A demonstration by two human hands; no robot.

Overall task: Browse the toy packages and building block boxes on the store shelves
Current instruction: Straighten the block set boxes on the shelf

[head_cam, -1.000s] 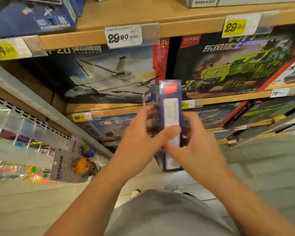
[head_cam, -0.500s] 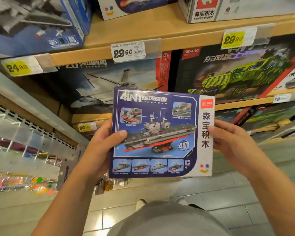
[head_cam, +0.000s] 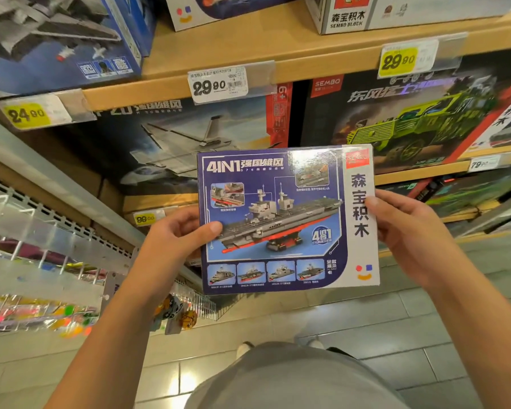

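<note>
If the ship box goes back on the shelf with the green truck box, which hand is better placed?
Right. The right hand grips the ship box edge just below the green truck box; the left hand sits farther away.

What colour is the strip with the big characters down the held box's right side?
White, with dark blue characters on the strip of the box; the head view shows it.

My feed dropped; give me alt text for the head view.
Both hands, left hand and right hand, hold a blue warship block box face-up before wooden shelves stocked with jet and green truck sets.
</note>
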